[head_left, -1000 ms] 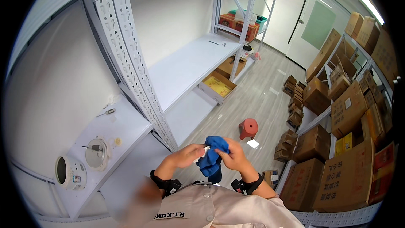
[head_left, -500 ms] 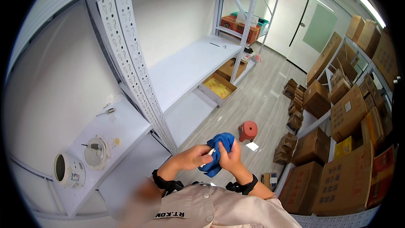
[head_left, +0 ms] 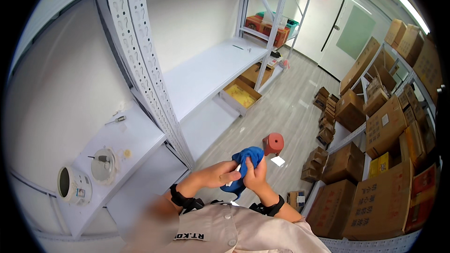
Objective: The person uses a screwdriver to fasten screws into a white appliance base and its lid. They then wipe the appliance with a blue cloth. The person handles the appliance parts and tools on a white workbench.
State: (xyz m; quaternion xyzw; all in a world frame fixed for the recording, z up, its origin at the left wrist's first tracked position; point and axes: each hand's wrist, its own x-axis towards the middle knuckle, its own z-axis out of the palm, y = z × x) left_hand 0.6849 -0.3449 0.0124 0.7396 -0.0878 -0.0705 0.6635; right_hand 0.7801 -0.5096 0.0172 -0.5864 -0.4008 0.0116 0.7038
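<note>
In front of my chest, my left hand (head_left: 218, 175) grips a slim white stick-like object (head_left: 237, 170) between thumb and fingers. I cannot make out its exact kind, since the fingers and cloth hide part of it. A crumpled blue cloth (head_left: 245, 154) is bunched around its far end. My right hand (head_left: 256, 174) is closed on that cloth, thumb pressed on top. Some of the cloth hangs down between the two hands.
A white shelf (head_left: 206, 79) runs ahead on the left. On the lower left shelf stand a white bucket (head_left: 74, 188), a round lid (head_left: 102, 167) and a brush-like tool (head_left: 117, 120). A red stool (head_left: 273, 144) stands on the floor, with stacked cardboard boxes (head_left: 380, 200) at right.
My left fingers have shifted along the white object, close to the cloth. The cloth is bunched slightly differently, with my right thumb pointing further up. The view has moved slightly.
</note>
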